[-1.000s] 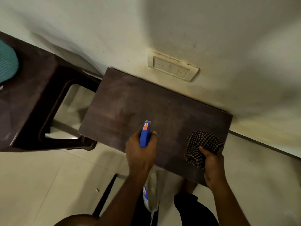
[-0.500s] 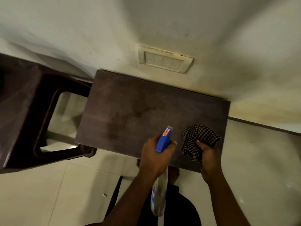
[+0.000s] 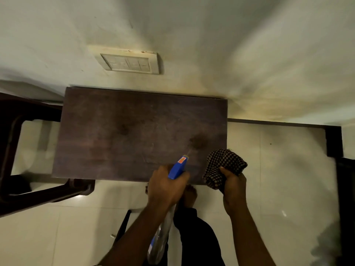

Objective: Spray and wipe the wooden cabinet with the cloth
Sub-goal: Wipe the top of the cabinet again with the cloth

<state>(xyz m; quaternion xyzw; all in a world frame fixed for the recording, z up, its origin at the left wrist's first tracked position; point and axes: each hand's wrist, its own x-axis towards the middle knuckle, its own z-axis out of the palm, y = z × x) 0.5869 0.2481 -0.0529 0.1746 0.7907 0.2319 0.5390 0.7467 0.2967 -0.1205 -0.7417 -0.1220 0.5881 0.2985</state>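
Note:
The dark wooden cabinet top (image 3: 115, 135) stands against the wall, seen from above. My left hand (image 3: 165, 187) grips a spray bottle (image 3: 177, 167) with a blue head, its nozzle aimed at the cabinet's right part. A thin jet leaves the nozzle toward a dark wet patch (image 3: 197, 141); another darker spot sits near the middle. My right hand (image 3: 233, 184) holds a bunched black-and-tan checked cloth (image 3: 223, 166) over the cabinet's front right corner. The bottle's clear body hangs below my left wrist.
A dark plastic chair (image 3: 44, 191) stands to the left, touching the cabinet's side. A switch plate (image 3: 130, 63) is on the wall above. Pale floor tiles (image 3: 278, 179) lie to the right, with a dark door frame (image 3: 334, 143) at the far right. My feet are below the cabinet's front edge.
The view has swung right and the cabinet now looks square-on. My left hand and the bottle have moved right, and a fresh wet patch has appeared on the cabinet's right part.

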